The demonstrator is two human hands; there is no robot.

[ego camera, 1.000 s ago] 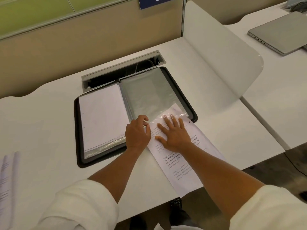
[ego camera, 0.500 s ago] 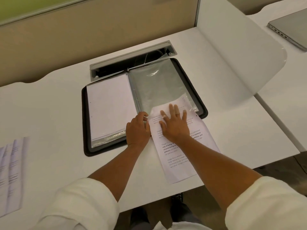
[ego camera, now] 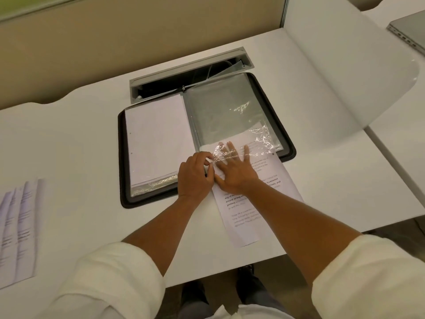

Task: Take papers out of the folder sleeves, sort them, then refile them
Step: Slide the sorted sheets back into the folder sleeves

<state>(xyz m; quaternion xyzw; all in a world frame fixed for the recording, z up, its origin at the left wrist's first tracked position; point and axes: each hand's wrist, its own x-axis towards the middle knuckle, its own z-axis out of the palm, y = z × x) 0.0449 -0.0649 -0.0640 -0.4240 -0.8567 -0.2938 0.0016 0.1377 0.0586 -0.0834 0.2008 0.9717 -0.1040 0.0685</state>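
Since the earlier frame the printed sheet (ego camera: 257, 192) has gone deeper under the clear sleeve (ego camera: 230, 116) on the right half of the open black folder (ego camera: 291, 148). On it I can read "way of", "around strong", "primary". One right hand (ego camera: 234, 171) lies flat on it, fingers straight. One left hand (ego camera: 195, 176) pinches the sleeve edge. A second printed sheet (ego camera: 18, 229) lies far left on the white desk (ego camera: 80, 157).

A white desk (ego camera: 322, 180) with an open cable tray (ego camera: 190, 75), a curved divider (ego camera: 345, 72) and a laptop (ego camera: 409, 33).
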